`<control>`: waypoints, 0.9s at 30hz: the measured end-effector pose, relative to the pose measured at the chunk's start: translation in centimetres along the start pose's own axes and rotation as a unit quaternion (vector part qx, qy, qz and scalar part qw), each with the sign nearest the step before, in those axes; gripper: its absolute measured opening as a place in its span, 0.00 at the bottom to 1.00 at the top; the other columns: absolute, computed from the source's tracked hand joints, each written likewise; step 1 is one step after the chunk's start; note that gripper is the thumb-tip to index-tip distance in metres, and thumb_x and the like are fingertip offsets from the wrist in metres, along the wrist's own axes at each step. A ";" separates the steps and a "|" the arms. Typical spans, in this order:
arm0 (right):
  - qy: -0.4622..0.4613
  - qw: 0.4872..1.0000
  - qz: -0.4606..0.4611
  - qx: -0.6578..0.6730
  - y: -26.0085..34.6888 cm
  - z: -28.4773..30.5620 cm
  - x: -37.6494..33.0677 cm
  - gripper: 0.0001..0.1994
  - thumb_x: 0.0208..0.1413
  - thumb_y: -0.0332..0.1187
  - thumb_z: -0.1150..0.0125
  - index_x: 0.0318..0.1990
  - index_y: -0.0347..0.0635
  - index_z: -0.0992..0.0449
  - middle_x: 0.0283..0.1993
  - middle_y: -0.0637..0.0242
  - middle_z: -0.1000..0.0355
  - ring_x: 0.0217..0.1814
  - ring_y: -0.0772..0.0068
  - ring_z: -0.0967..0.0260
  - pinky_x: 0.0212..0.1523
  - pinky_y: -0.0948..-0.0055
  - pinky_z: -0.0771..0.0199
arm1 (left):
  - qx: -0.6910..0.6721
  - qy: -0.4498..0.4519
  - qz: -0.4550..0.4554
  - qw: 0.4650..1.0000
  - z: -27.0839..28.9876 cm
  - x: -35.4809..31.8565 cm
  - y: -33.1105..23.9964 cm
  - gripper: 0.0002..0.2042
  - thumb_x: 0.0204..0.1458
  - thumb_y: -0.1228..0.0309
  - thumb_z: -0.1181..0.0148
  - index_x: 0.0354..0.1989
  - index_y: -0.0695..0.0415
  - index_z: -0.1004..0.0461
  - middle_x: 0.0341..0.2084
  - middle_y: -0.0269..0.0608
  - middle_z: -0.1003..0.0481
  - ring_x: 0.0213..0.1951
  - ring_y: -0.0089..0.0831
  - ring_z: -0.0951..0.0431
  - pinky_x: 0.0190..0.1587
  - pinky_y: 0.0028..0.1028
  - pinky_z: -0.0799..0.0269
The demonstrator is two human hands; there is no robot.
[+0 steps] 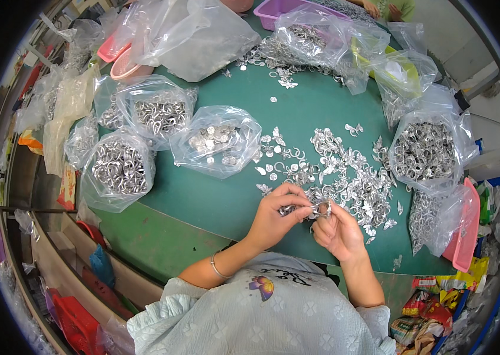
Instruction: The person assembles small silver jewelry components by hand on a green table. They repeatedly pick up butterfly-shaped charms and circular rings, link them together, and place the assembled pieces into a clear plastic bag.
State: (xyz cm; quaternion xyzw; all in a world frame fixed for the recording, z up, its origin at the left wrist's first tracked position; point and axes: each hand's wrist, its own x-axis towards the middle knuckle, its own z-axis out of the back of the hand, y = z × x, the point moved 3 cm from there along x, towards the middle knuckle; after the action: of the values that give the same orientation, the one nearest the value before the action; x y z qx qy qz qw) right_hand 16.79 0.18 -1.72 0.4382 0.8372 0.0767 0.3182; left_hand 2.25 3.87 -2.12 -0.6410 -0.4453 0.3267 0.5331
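Note:
Close together over the near edge of the green table, my two hands work on small silver metal pieces. My right hand is closed, pinching a silver ring-shaped piece between thumb and fingertips. The thumb and finger of my left hand meet at the side of that ring. More silver pieces show in the curl of my left fingers. Just beyond the hands spreads a loose pile of silver ring and butterfly-shaped pieces. Some round silver discs lie at its left side.
On the left stand open plastic bags of silver rings and one of flat discs. Another ring-filled bag stands right, near a pink basket. A purple basket sits at the back, where another person's hand shows.

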 end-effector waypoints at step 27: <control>-0.081 0.871 0.281 -0.394 -0.4 -1.5 -1.3 0.10 0.56 0.27 0.54 0.44 0.36 0.38 0.28 0.63 0.34 0.23 0.80 0.37 0.19 0.82 0.33 | -0.286 0.003 0.260 0.922 -0.6 -1.0 0.7 0.08 0.52 0.68 0.47 0.31 0.61 0.29 0.21 0.32 0.31 0.22 0.18 0.33 0.26 0.18 0.36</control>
State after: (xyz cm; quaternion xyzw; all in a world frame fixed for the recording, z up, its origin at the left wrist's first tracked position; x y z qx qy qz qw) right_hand 16.18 -0.84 -0.14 0.4979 0.5502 0.4507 0.4962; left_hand 2.58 2.69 -2.68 -0.8605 -0.3359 0.3102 0.2246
